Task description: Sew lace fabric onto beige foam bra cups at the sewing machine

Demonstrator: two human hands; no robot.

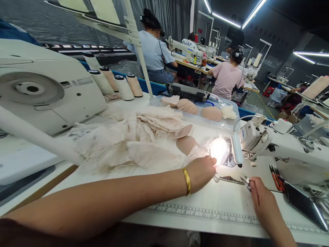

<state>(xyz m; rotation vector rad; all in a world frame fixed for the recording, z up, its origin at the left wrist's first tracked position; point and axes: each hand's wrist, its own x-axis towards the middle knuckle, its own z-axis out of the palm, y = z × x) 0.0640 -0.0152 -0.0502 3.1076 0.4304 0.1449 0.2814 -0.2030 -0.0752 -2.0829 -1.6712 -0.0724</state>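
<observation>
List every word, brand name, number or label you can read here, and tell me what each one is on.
"Clarcon", or close to it: raised letters on the dark box at the back of the table; not crisp.
"JUKI", probably: blue lettering on the far sewing machine; blurred.
Small label on the big white machine at left: too small to read.
Ruler markings along the table edge: numbers too small to read.
Blue mark on the near sewing machine: unreadable.

A strip of pale lace trim (pixel 194 152) lies flat just beyond the left fingers (pixel 209 164), running toward the glare. Small metal tweezers (pixel 245 181) stick out from the right fingers (pixel 253 185), tips pointing left.
</observation>
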